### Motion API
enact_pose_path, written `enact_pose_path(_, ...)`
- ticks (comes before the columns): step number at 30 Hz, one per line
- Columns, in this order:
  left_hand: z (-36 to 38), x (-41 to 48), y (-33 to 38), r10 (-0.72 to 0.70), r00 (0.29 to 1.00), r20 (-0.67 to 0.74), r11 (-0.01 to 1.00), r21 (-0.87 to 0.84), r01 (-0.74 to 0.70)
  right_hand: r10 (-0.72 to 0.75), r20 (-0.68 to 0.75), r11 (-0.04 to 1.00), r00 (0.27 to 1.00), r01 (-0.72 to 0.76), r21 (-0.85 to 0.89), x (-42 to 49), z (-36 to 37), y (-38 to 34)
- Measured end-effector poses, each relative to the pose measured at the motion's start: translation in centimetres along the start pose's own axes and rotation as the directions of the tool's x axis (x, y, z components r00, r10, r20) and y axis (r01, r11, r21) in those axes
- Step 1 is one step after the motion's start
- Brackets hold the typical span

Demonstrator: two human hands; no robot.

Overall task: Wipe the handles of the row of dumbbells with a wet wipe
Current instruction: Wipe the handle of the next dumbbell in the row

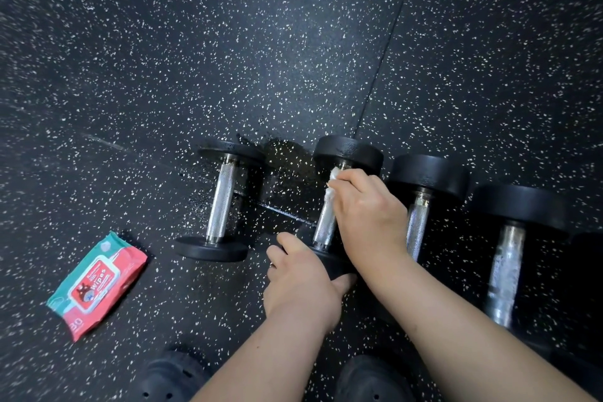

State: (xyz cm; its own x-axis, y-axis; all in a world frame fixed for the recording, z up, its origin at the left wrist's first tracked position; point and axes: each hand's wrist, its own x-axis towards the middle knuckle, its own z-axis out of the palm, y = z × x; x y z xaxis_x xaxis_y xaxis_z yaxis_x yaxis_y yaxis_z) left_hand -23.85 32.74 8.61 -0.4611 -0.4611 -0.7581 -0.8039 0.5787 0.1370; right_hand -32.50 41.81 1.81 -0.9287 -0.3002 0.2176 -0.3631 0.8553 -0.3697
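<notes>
Lying under everything, speckled rubber floor (228,42): is running black with white flecks across the whole view, a seam (385,42) crossing it at a slant.
Fourth dumbbell (518,206): is sitting at the right end of the row, its chrome handle pointing toward the person.
Third dumbbell (427,173): is lying just beside the fourth, partly hidden behind the right forearm.
Second dumbbell (349,150): is lying between the third and the first, being handled by both hands.
First dumbbell (222,202): is resting at the left end, set apart from the second, with nothing touching it.
Wet patch (287,157): is darkening the floor between the first and second dumbbells.
Shoes (173,378): are showing dark at the bottom edge.
Right hand (368,212): is curling its fingers round the second dumbbell's handle, pressing the wipe against it.
Left hand (300,281): is gripping the near head of the second dumbbell, fingers curled over the rim and thumb beneath.
Wipes pack (98,284): is lying flat on the floor, well left of the row, teal and red.
Wet wipe (332,183): is bunching white on the upper handle of the second dumbbell, under the right fingertips.
</notes>
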Motion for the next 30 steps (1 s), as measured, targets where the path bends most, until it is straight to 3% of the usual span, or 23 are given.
enact_pose_path(4,0.0,0.0,0.1,0.003,1.000,-0.006,1.000,0.005,-0.003,0.060,-0.041,0.997,0.997,-0.058,0.046,-0.1,-1.2,0.7)
enact_pose_path(9,-0.1,0.2,-0.2,0.010,1.000,0.006,1.000,-0.002,-0.010,-0.128,-0.021,0.991,0.992,0.127,-0.049,0.9,-0.3,1.6)
enact_pose_path(17,0.0,0.3,-0.3,0.026,1.000,0.012,1.000,-0.018,-0.026,-0.260,0.139,0.954,0.956,0.276,-0.117,1.2,0.3,0.0)
enact_pose_path(22,-0.1,0.4,-0.5,0.027,1.000,0.016,0.999,-0.023,-0.027,-0.151,0.108,0.988,0.983,0.145,0.054,0.8,0.4,0.5)
enact_pose_path(25,-0.2,0.4,-0.5,0.035,0.999,0.019,0.999,-0.022,-0.034,-0.009,0.051,0.984,0.999,0.000,0.178,0.2,-0.7,0.7)
enact_pose_path(30,-0.2,0.4,-0.5,0.035,0.999,0.020,0.999,-0.013,-0.034,0.276,0.137,0.862,0.951,-0.308,0.403,-0.1,-1.2,0.6)
